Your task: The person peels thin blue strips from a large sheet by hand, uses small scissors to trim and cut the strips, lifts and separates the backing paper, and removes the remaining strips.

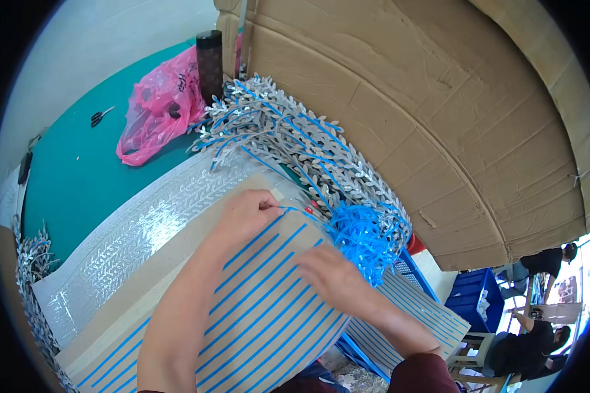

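Observation:
A brown sheet (259, 314) with blue parallel strips lies below both hands. My left hand (252, 208) is closed in a pinch on the end of a blue strip (292, 209) near the sheet's upper edge. My right hand (324, 270) is over the sheet's right part, blurred, its fingers curled; whether they hold anything is unclear. A tangle of blue strips (367, 239) lies just right of it. Beyond the hands is a heap of silver leaf-shaped pieces (295, 131), and to the left a shiny embossed silver sheet (157, 219).
Scissors (101, 116), a pink plastic bag (160, 108) and a dark bottle (210, 65) stand or lie on the green table (65, 177). A large cardboard panel (400, 118) rises behind. At right are a blue bin (469, 300), another striped sheet (416, 311) and several people.

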A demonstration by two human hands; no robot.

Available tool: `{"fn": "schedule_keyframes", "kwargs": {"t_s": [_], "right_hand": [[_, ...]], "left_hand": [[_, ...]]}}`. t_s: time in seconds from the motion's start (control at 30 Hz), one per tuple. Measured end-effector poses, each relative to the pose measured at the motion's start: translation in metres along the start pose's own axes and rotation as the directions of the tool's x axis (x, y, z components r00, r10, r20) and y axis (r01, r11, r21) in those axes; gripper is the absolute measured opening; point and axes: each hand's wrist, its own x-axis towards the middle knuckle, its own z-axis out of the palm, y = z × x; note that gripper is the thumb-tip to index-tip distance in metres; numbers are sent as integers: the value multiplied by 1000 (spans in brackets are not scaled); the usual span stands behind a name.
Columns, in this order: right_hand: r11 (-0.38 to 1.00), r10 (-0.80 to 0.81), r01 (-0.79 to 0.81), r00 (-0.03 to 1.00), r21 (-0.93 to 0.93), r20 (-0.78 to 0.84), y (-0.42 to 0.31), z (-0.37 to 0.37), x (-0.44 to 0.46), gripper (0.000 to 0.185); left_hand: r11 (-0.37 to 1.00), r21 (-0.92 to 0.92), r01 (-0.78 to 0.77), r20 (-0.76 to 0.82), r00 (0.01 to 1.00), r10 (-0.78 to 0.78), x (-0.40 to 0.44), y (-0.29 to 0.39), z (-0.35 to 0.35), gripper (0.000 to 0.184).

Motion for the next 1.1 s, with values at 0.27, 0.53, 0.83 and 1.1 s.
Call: {"fn": "schedule_keyframes", "kwargs": {"t_s": [0.27, 0.53, 0.83, 1.1], "right_hand": [[848, 202, -320, 932, -423, -301, 57, 13, 16, 30], [705, 241, -387, 919, -595, -312, 66, 31, 51, 25], [666, 242, -338, 941, -665, -236, 74, 39, 50, 25], [765, 246, -351, 934, -540, -258, 53, 40, 36, 21]], "left_hand": [[984, -119, 135, 75, 989, -127, 12, -5, -6, 24], [968, -151, 199, 198, 966, -167, 30, -17, -11, 30], [948, -205, 243, 231, 953, -195, 27, -8, -12, 28], [944, -197, 265, 235, 947, -217, 32, -9, -13, 26]]}}
